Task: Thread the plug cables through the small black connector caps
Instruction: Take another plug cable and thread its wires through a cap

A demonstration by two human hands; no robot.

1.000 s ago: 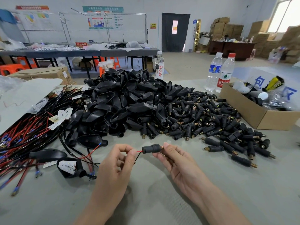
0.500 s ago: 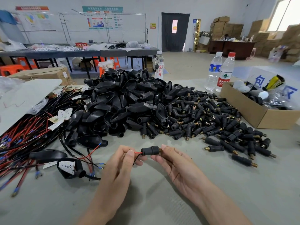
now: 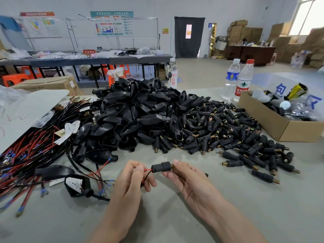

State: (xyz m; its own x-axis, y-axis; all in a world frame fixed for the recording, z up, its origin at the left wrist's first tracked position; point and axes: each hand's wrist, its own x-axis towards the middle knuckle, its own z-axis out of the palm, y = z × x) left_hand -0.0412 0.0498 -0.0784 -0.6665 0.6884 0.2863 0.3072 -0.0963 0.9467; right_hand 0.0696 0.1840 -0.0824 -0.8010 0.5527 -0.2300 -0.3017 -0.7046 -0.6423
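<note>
On the grey table [image 3: 52, 221], a big heap of black plastic parts [image 3: 133, 116] lies behind both hands. The right hand [image 3: 189, 179] pinches a small black cap [image 3: 161, 167] just above the table; the left hand [image 3: 129, 181] pinches the red and black wires [image 3: 148, 170] entering its left end.

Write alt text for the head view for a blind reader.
The right hand grips a small black connector cap while the left hand pinches the red and black wires entering it. Heaps of black parts lie behind.
</note>
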